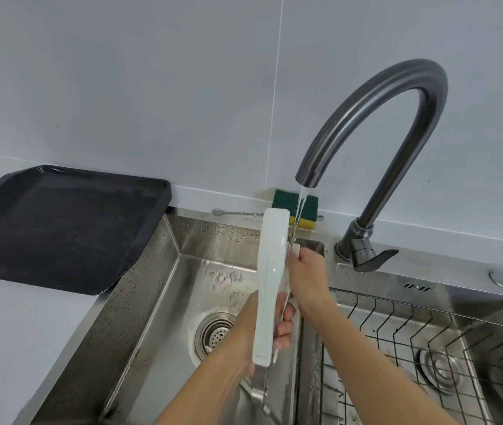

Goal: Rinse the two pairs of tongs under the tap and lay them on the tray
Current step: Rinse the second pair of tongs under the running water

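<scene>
A pair of white tongs (270,286) stands upright over the left basin of the steel sink (152,286). My left hand (278,326) grips its lower handle end. My right hand (305,277) pinches the far arm near its white tip, just under the water stream (301,207) from the dark curved tap (366,118). A second, metal pair of tongs (259,392) lies on the basin floor below, partly hidden by my left forearm. The black tray (60,228) sits on the counter at the left, with nothing on it.
A green and yellow sponge (308,207) and a thin metal utensil (238,213) lie on the back ledge. A wire basket (428,348) fills the right basin. The tap lever (373,259) points right. A drain strainer (216,332) sits in the left basin.
</scene>
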